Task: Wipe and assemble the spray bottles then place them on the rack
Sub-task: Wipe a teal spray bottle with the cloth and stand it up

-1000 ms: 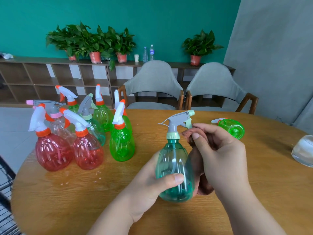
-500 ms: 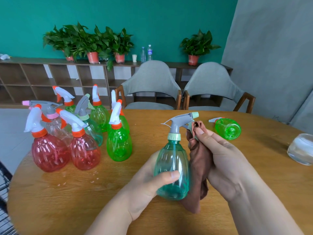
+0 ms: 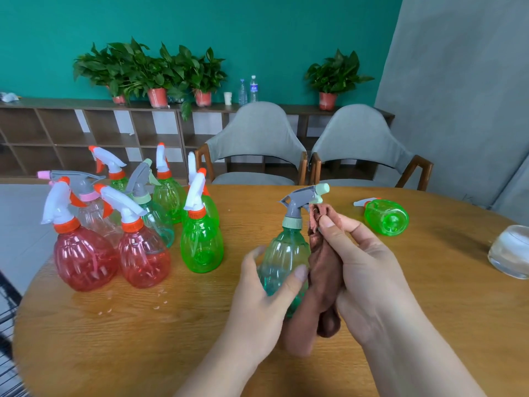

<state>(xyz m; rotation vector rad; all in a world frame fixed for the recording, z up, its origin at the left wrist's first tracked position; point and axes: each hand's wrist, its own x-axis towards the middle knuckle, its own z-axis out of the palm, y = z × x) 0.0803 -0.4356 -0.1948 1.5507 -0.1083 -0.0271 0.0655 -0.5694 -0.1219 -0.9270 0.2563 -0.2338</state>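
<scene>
The teal spray bottle (image 3: 282, 262) stands upright near the front middle of the tabletop (image 3: 171, 339). Its grey trigger head (image 3: 303, 197) is already on, and its base is hidden behind the left hand (image 3: 266, 299), so I cannot tell whether it rests on the wood. That hand's fingers (image 3: 252, 255) curl round the belly with the thumb across the front. The right hand (image 3: 366, 270) pinches the top of a brown cloth (image 3: 325, 270) between thumb and fingertip just under the trigger, with the rest bunched down the palm against the bottle's side. The main risk is probably the smooth, ribbed plastic turning or slipping in the left grip as the cloth rubs, all the more if it is damp; small droplets (image 3: 131, 305) lie on the wood nearby. A hard wipe at the neck could also catch the trigger or loosen the collar. The hanging tail of cloth may drag across the tabletop and pick up dirt. Further out, a wide right elbow could knock the green bottle (image 3: 386, 216) lying on its side or the glass bowl (image 3: 509, 253) near the edge. A careless carry leftward could topple the crowded standing bottles (image 3: 137, 239).
</scene>
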